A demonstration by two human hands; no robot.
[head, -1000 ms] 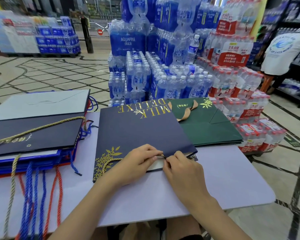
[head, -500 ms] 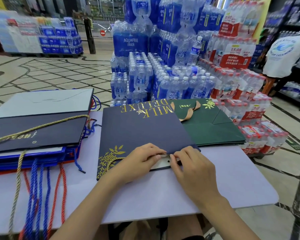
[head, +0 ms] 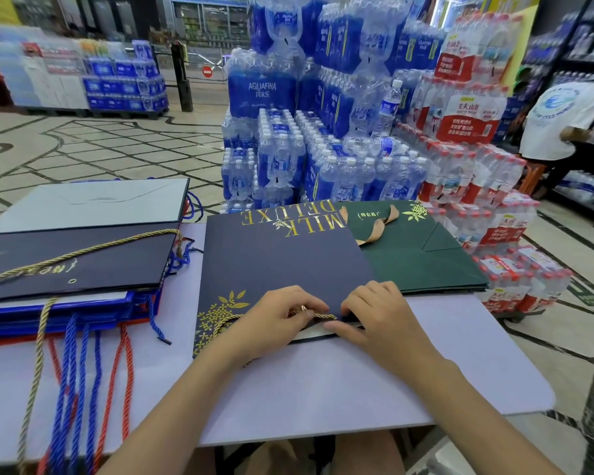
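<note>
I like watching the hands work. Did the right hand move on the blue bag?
Yes. The right hand slid forward and rightward, now gripping the near right corner of the navy bag, which showed before. The left hand pinches the gold cord.

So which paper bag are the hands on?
The navy MILK DELUXE bag: left hand pinches its gold cord, right hand grips its edge. Green bag and left stack lie untouched.

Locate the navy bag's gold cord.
Head view, centre: the gold cord lies at the near edge of the navy bag, pinched by the left hand, just left of the right hand.
</note>
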